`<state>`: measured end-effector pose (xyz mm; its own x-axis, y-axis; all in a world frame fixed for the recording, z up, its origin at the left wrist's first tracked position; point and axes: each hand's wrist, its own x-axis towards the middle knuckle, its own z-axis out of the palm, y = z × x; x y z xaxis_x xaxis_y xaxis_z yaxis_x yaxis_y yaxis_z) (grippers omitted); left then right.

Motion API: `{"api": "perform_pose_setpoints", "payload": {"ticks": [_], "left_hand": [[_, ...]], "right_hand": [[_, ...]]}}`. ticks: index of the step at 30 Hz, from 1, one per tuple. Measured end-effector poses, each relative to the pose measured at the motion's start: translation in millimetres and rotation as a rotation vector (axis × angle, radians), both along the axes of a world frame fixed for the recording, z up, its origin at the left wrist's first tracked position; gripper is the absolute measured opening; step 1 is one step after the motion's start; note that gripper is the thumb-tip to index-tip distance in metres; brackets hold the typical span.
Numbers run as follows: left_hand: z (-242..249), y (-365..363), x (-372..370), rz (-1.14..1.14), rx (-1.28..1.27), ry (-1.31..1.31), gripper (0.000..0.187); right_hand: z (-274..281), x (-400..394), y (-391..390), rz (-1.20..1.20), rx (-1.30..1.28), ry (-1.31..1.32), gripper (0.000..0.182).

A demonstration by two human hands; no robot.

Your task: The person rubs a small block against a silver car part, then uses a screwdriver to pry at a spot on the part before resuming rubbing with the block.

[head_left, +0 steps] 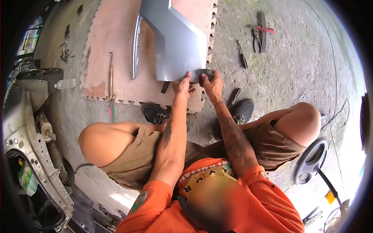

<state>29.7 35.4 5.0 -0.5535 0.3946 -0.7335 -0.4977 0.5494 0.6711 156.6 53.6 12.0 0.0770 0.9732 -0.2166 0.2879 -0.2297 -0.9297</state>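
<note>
A large silver-grey panel (pixel 176 46) lies on the pinkish foam mat (pixel 120 42), its near end towards me. My left hand (pixel 183 84) grips the near edge of this panel, thumb on top and fingers underneath. At the panel's near right corner, my right hand (pixel 212 82) is closed on a small black block (pixel 204 73), which touches the corner. Just left of the panel lies a narrow grey trim strip (pixel 136 46). A dark piece (pixel 166 86) pokes out below the panel's near edge.
A brass torch (pixel 111 77) with hoses lies on the mat's left. Pliers (pixel 257 40), a flat bar (pixel 264 33) and a screwdriver (pixel 242 55) lie at right. A plastic bottle (pixel 66 84) and a vehicle body (pixel 35 155) are at left, a grey stand (pixel 311 161) at lower right.
</note>
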Motion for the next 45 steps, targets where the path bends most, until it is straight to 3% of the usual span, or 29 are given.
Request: {"api": "perform_pose_setpoints", "payload": {"ticks": [4, 6, 8, 12, 19, 23, 30, 34, 39, 45], "left_hand": [[11.3, -7.1, -2.2, -0.068, -0.083, 0.007, 0.047], [11.2, -5.1, 4.9, -0.042, -0.154, 0.136, 0.052], [-1.1, -0.2, 4.2, 0.0, -0.178, 0.144, 0.055], [0.1, -0.7, 8.2, 0.041, -0.078, -0.071, 0.049], [-11.1, -10.6, -3.7, -0.005, 0.107, -0.311, 0.04], [-14.9, -12.7, -5.2, -0.042, 0.114, -0.295, 0.038], [-9.0, -10.5, -2.0, -0.046, 0.1, -0.238, 0.039], [-7.7, -13.0, -1.2, -0.04, 0.108, -0.236, 0.044], [-25.9, -11.3, -4.0, -0.002, 0.114, -0.253, 0.044], [-27.5, -15.0, -6.9, -0.062, 0.204, -0.276, 0.039]], "right_hand": [[-11.2, 5.8, -6.8, -0.009, -0.1, 0.116, 0.03], [-13.4, 9.2, -5.6, 0.051, -0.072, -0.092, 0.038], [-2.9, 8.4, -5.5, 0.032, -0.05, -0.108, 0.04], [-5.8, 4.6, -12.9, -0.066, -0.09, -0.037, 0.036], [-1.4, -8.5, 0.2, 0.044, 0.019, -0.201, 0.03], [7.5, -12.7, 4.1, 0.089, 0.067, -0.352, 0.027], [-5.9, -20.7, 18.6, 0.09, 0.171, -0.367, 0.029], [-9.8, -13.1, -14.8, 0.072, 0.069, -0.432, 0.031], [-13.9, -21.3, 31.7, 0.095, 0.216, -0.293, 0.032], [-11.8, -16.4, -1.3, 0.062, 0.193, -0.341, 0.028]]}}
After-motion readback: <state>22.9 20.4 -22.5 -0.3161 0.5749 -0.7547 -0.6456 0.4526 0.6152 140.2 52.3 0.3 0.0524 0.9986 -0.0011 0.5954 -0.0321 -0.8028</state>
